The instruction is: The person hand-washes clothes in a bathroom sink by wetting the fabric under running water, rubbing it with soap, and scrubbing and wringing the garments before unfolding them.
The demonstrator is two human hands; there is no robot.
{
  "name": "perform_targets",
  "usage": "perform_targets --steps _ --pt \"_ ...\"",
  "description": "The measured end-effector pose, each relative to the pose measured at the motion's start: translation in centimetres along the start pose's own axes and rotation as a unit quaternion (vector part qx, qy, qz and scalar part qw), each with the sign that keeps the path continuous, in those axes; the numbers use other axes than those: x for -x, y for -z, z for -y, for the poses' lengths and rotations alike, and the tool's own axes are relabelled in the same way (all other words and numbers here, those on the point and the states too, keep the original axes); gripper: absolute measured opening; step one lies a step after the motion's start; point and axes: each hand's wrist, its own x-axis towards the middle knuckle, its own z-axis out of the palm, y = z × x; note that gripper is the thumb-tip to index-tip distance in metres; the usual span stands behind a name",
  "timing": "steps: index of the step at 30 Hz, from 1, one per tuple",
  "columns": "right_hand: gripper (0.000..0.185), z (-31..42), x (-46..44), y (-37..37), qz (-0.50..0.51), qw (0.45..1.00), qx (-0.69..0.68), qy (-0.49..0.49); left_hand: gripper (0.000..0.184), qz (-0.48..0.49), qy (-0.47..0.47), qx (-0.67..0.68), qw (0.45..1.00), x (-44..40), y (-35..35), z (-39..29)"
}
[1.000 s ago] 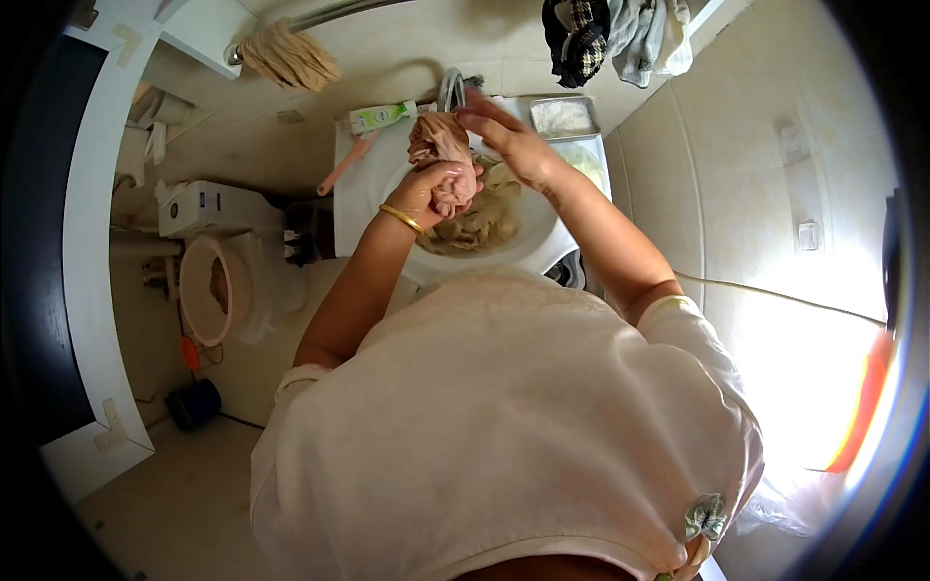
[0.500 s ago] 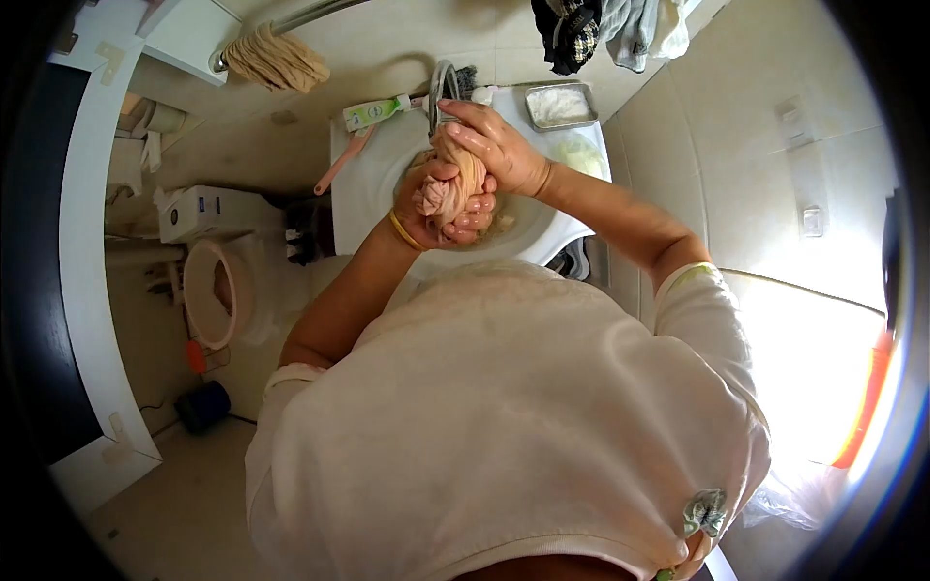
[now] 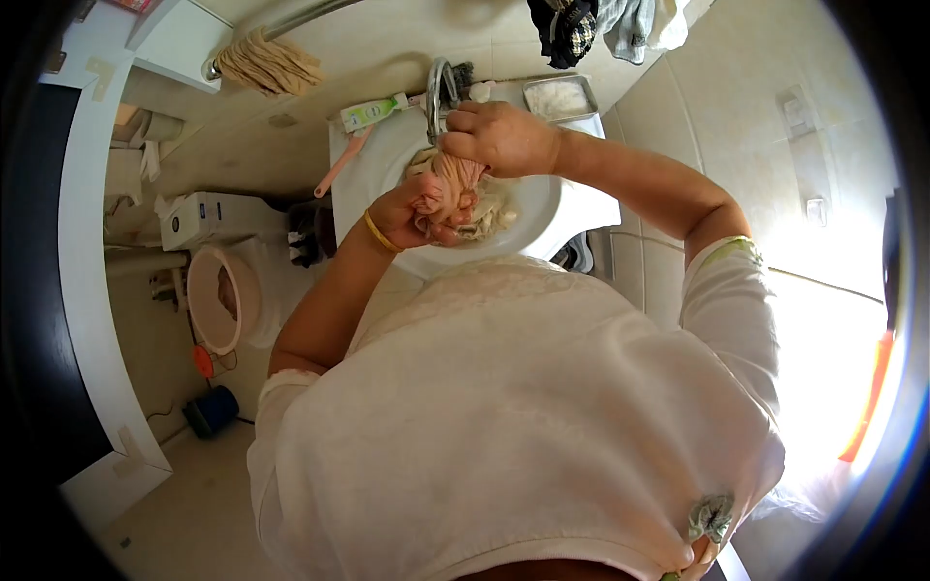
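A wet pink cloth [image 3: 455,184] is bunched between my two hands above the sink [image 3: 544,206]. My left hand [image 3: 412,213] has its fingers curled around the lower, near end of it. At the upper end my right hand [image 3: 504,138] grips the cloth in a closed fist, just beside the faucet [image 3: 436,92]. Pale cream fabric [image 3: 494,213] lies in the basin below. The exact garment type of the pink cloth cannot be made out.
Behind the basin are a green-and-white bottle [image 3: 370,114], a pink-handled brush [image 3: 341,165] and a metal tray [image 3: 562,99] with white contents. A tan cloth [image 3: 266,63] hangs on a rail at upper left. A pink basin [image 3: 218,300] stands at left.
My hands were pressed together around the twisted cloth. They have drawn apart, the left toward the lower left and the right with its fingers now closed, and the cloth has loosened between them.
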Motion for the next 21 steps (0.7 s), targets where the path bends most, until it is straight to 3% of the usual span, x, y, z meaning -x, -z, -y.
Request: perform_targets --steps 2,3,5,6,8,10,11,13,14,16,17,20,21 --pt "0.033 0.2 0.1 -0.3 0.025 0.999 0.029 -0.020 0.053 -0.096 0.056 -0.069 0.991 -0.1 0.0 -0.7" --pt "0.033 0.5 0.4 -0.9 0.046 0.997 0.048 -0.049 0.049 -0.148 0.066 -0.182 0.970 -0.3 0.3 -0.9" --pt "0.029 0.8 0.8 -2.0 0.097 0.988 0.053 -0.107 0.041 -0.241 0.083 -0.398 0.881 -0.7 1.1 -0.9" --pt "0.026 0.9 0.8 -2.6 0.127 0.982 0.039 -0.137 0.038 -0.264 0.007 -0.540 0.799 -1.0 1.1 -0.6" --pt "0.019 1.2 0.8 -3.9 0.153 0.965 -0.019 -0.213 0.034 -0.285 -0.143 -0.765 0.559 -1.6 1.3 0.1" --pt "0.011 1.7 0.9 -5.1 0.143 0.936 -0.104 -0.304 0.035 -0.349 -0.117 -0.818 0.443 -2.1 2.8 0.1" --pt "0.009 1.6 0.9 -5.3 0.172 0.868 -0.252 -0.393 0.035 -0.377 -0.104 -0.838 0.380 -2.5 3.6 0.1" --pt "0.006 1.6 1.0 -5.6 0.210 0.641 -0.517 -0.527 0.039 -0.350 -0.175 -0.863 0.319 -2.5 4.8 -0.1" --pt "0.007 1.4 1.6 -6.7 0.177 0.617 -0.568 -0.516 0.041 -0.336 -0.210 -0.872 0.287 -2.5 5.1 -0.2" --pt "0.011 1.0 3.0 -8.9 0.109 0.560 -0.662 -0.485 0.040 -0.309 -0.241 -0.889 0.236 -2.5 5.0 -0.2" --pt "0.010 0.7 3.3 -9.5 0.126 0.564 -0.656 -0.485 0.039 -0.296 -0.256 -0.896 0.211 -2.5 5.0 -0.1" --pt "0.025 1.0 2.9 -8.3 0.147 0.580 -0.618 -0.510 0.027 -0.308 -0.270 -0.861 0.301 -2.5 5.3 0.6" --pt "0.036 1.2 2.4 -6.5 0.130 0.588 -0.590 -0.537 0.021 -0.388 -0.241 -0.767 0.452 -2.7 5.1 0.8"
